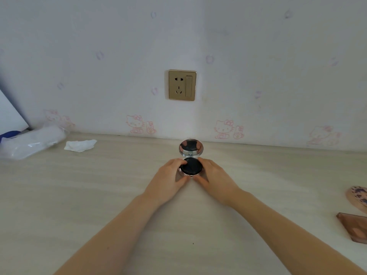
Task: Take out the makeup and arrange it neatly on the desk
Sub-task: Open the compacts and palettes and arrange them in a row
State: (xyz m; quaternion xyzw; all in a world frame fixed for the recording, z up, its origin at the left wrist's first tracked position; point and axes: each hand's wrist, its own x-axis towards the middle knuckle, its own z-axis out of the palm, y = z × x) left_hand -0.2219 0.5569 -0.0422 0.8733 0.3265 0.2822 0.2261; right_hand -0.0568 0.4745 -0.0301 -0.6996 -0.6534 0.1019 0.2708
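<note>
An open round compact (191, 166) sits on the pale wooden desk (99, 195), close to the back wall. Its mirrored lid (191, 147) stands upright and a black puff fills its base. My left hand (168, 179) holds the base from the left, fingers curled round its rim and thumb at the front. On the other side my right hand (213, 178) grips the base the same way. A brown flat palette (354, 227) and a pink patterned item (358, 197) lie at the desk's right edge.
A crumpled white tissue (80, 145) and a clear plastic-wrapped pack (31, 141) lie at the back left, beside a blue-edged white board (10, 116). A gold wall socket (182, 85) is above the compact.
</note>
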